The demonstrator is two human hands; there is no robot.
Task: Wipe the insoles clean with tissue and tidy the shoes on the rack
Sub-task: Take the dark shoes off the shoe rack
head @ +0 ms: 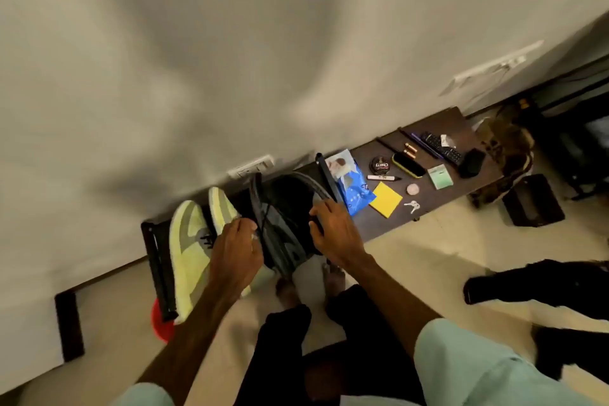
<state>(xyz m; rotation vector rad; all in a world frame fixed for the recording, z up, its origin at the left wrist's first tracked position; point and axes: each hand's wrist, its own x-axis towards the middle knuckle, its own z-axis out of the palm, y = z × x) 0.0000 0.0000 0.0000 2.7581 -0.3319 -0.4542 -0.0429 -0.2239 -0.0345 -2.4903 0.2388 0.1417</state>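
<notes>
- Left hand [237,250]: fingers curled on the dark shoes [283,234], apparently squaring them on the rack [158,260].
- Right hand [336,234]: grips their opposite edge, steadying.
- Yellow-green sneakers [191,241]: just left of the left hand.

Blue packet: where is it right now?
Head view, right of centre: the blue packet lies on the dark shelf top, just beyond the right hand that grips a dark shoe, with the yellow pad close on its right.

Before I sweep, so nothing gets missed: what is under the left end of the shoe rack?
A red round thing sits on the floor there. Only its edge shows; the shoe rack and a yellow-green sneaker cover the rest.
</notes>
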